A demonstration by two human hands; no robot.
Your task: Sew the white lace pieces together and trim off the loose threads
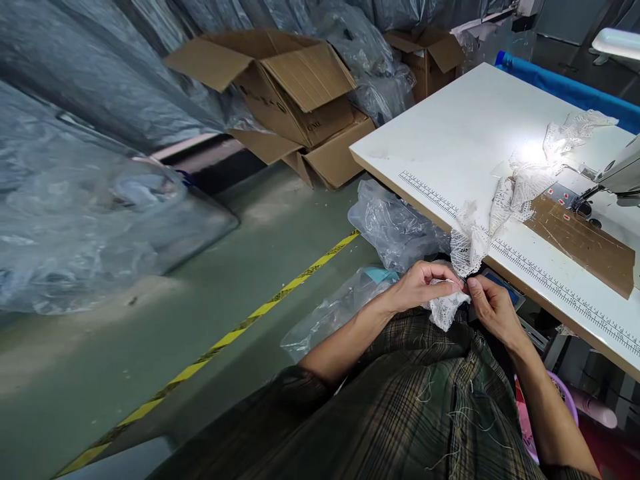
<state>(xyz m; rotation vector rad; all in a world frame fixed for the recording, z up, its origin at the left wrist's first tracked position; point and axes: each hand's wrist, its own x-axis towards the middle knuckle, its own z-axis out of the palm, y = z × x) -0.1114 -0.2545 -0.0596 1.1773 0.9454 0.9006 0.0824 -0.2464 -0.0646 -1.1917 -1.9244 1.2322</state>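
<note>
White lace trim (468,245) hangs over the front edge of the sewing table, and a bunch of it runs back across the top towards the sewing machine (620,175). My left hand (425,285) pinches the lace between thumb and fingers just off the table edge, with a loose end dangling below. Close against it, my right hand (493,308) has its thumb and forefinger pressed together at the lace's edge. Whether anything small sits between those right fingertips is hidden. Both hands are above my lap.
The white table (430,140) carries printed rulers and a brown board (583,247) beside the machine. Open cardboard boxes (305,80) and plastic-wrapped piles stand behind. Clear plastic bags (395,223) lie under the table edge. Yellow-black floor tape (260,312) crosses the floor; a purple basket (567,393) sits below right.
</note>
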